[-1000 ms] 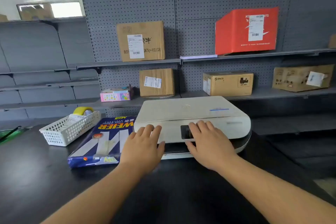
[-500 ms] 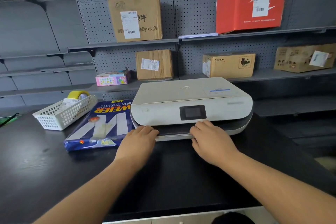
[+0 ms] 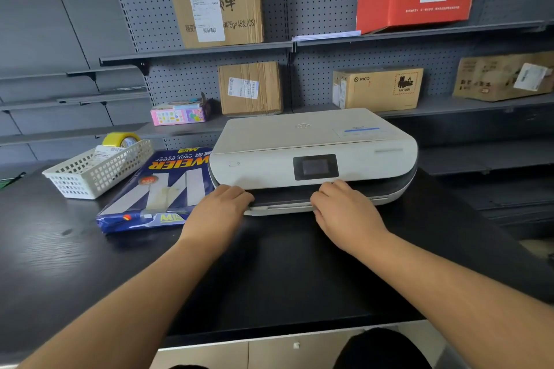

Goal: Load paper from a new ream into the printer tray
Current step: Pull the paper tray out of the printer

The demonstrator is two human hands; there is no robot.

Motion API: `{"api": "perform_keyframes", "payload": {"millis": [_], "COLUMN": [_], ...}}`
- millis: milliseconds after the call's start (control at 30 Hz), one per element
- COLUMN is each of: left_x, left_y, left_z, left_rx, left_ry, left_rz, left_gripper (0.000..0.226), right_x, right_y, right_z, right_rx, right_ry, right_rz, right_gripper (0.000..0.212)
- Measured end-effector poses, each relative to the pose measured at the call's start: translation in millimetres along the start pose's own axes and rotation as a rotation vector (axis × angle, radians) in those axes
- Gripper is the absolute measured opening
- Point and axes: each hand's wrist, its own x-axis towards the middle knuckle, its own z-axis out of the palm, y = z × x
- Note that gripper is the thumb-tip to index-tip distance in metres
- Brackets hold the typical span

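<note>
Both hands have come down from the lid and now curl their fingertips over the front lip of the dark paper tray point(image 3: 287, 199) at the base of the white flatbed printer point(image 3: 311, 156). The left hand point(image 3: 217, 214) hooks the tray's left corner with fingers bent and pressed close together; the right hand point(image 3: 344, 213) does the same just right of centre, below the small black touchscreen point(image 3: 315, 167). Whether the fingers actually pinch the lip or merely rest on it, I cannot tell, since the tips are tucked under the overhang.

That drop from lid to tray edge suggests the step in hand is pulling the tray out, and it looks barely extended, if at all.

Just left of the left hand, touching the printer's side, lies the blue wrapped ream of copy paper point(image 3: 156, 189), flat and apparently unopened, so the wrapper remains to be torn before any sheets go in. Beyond the ream sits a white plastic mesh basket point(image 3: 96, 171) holding a roll of yellow tape point(image 3: 120, 138). All rest on the black wood-grain counter point(image 3: 269, 278), with grey pegboard shelving point(image 3: 314, 9) of cardboard boxes behind.
</note>
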Motion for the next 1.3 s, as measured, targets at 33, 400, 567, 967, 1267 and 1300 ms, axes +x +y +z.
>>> {"api": "perform_keyframes", "payload": {"millis": [33, 400, 567, 967, 1267, 1300], "left_x": [0.1, -1.9, -2.2, -0.3, -1.4, -1.5], "left_y": [-0.3, 4.6, 6.7, 6.7, 7.4, 7.5], "left_z": [-0.3, -2.7, -3.6, -2.9, -2.9, -2.9], "left_rx": [-0.004, -0.033, -0.043, -0.035, -0.035, -0.035], "left_ry": [0.01, 0.041, 0.041, 0.022, 0.041, 0.045], "left_rz": [0.005, -0.02, -0.029, -0.021, -0.026, -0.025], "left_gripper": [0.038, 0.031, 0.032, 0.034, 0.032, 0.032], "right_x": [0.5, 4.6, -1.6, -0.7, -3.0, -2.9], "right_y": [-0.9, -7.2, -7.7, -3.2, -1.4, -0.7], "right_z": [0.6, 3.0, 7.7, 4.6, 3.9, 3.6], "right_rx": [-0.008, -0.032, -0.06, -0.168, -0.181, -0.177], "right_ry": [-0.001, -0.06, -0.098, -0.169, -0.187, -0.185], "right_rz": [0.006, 0.023, 0.015, -0.064, -0.08, -0.077], "right_gripper": [0.005, 0.005, 0.01, 0.011, 0.014, 0.014]}}
